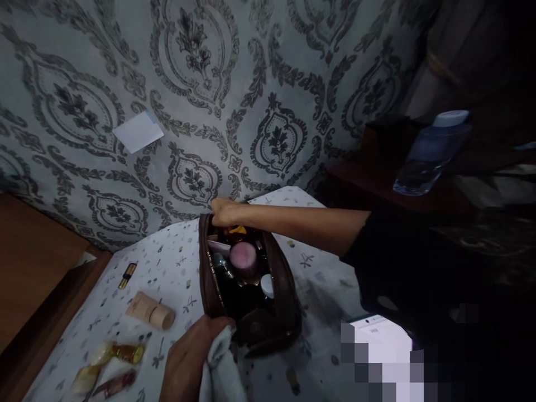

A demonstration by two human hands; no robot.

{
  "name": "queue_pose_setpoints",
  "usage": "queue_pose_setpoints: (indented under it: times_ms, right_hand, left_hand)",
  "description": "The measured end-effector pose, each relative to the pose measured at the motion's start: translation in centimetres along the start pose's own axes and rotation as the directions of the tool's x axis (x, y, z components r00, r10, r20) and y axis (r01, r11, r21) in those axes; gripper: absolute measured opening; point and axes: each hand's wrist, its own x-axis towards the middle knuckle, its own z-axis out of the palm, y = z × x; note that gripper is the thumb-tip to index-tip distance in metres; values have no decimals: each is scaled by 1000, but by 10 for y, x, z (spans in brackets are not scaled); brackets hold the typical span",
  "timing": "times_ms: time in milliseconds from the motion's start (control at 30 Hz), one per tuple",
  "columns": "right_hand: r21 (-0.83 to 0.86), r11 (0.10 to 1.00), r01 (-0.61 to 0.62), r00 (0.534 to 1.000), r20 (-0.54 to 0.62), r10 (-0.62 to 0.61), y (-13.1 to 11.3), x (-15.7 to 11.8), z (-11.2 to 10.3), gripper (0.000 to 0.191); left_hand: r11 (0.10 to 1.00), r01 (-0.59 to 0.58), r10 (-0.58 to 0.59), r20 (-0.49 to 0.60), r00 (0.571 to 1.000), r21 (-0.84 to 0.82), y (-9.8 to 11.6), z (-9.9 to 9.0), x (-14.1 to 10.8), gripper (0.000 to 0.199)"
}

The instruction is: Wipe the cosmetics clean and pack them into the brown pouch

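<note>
Across the patterned sheet point(170, 254), your brown zippered bag point(288, 293) gapes open! Your left hand point(196, 340) clutches a white cloth point(224, 365) at its near end; your right hand point(228, 212) curls at the far rim, fingertips hidden, grip impossible to tell.

Far right, a clear bottle point(431, 159) by the reddish stand point(364, 180)! White card point(139, 132) up against the patterned wall point(195, 42), and there, lower right, a phone point(383, 335) glows.

Dim, greyish light | right side near-black | phone screen point(385, 330) glaring white | lower right pixelated | yellow bottle point(128, 353) blurred
</note>
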Motion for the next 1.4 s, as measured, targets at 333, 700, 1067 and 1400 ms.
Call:
queue_pose_setpoints:
  times_ms: [333,700,1067,1400]
  right_hand:
    - [-198,923,331,943,40,-329,18,-25,-20,35]
    - [-286,819,498,864,84,-496,18,-33,-3,21]
    - [-288,844,452,883,13,-468,24,-26,2,25]
    - [-276,908,315,926,-119,-358,20,-33,3,27]
  left_hand:
    - [1000,31,-31,-55,998,5,-2,-4,-6,27]
    - [999,-10,9,-11,1000,-42,9,-5,-1,27]
    - [997,-45,43,-33,999,-62,16,-6,-3,26]
    - [982,-166,163,-47,986,-95,19,-8,0,21]
